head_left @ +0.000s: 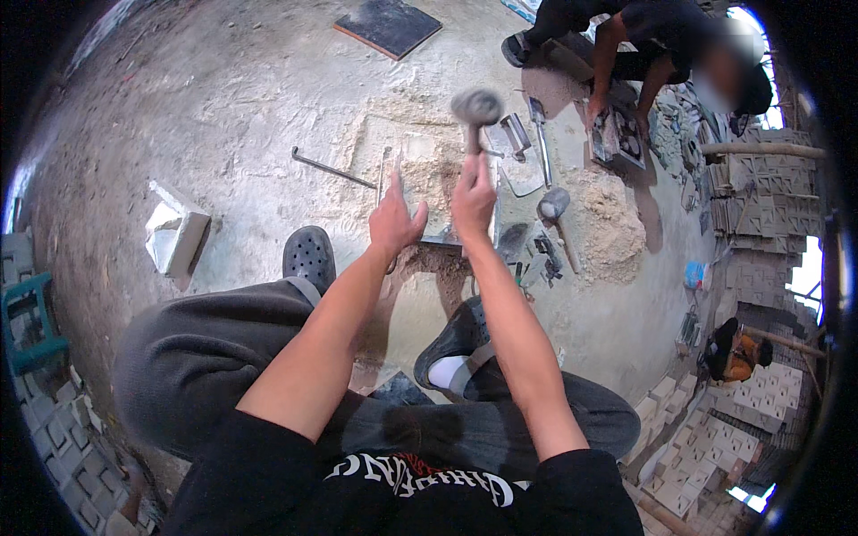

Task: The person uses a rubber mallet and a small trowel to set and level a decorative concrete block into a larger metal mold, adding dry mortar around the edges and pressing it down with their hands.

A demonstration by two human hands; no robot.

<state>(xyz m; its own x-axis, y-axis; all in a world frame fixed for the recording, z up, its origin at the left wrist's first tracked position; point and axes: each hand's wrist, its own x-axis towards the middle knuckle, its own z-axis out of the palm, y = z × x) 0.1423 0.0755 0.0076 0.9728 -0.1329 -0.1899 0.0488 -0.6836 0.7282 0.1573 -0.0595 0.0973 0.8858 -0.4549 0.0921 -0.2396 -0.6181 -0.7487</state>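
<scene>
My right hand point(474, 198) is closed around the handle of a mallet point(476, 108), its grey head raised and blurred by motion. Below it is a rectangular metal frame point(440, 240) holding pale sandy powder point(427, 174). My left hand point(397, 219) rests at the frame's left side, index finger stretched forward and thumb apart; its other fingers are partly hidden. A bent metal rod point(332, 168) lies left of the frame. To the right are a second mallet point(555, 205), a long flat-bladed metal tool point(540, 138) and a small metal piece point(515, 136).
Upper right, a crouching co-worker has both hands at a metal box point(617, 147). A powder heap point(612, 228) lies nearer. A white block point(179, 234) sits left and a dark board point(388, 27) lies far ahead. Stacked blocks point(760, 393) line the right; a green stool point(31, 322) stands far left.
</scene>
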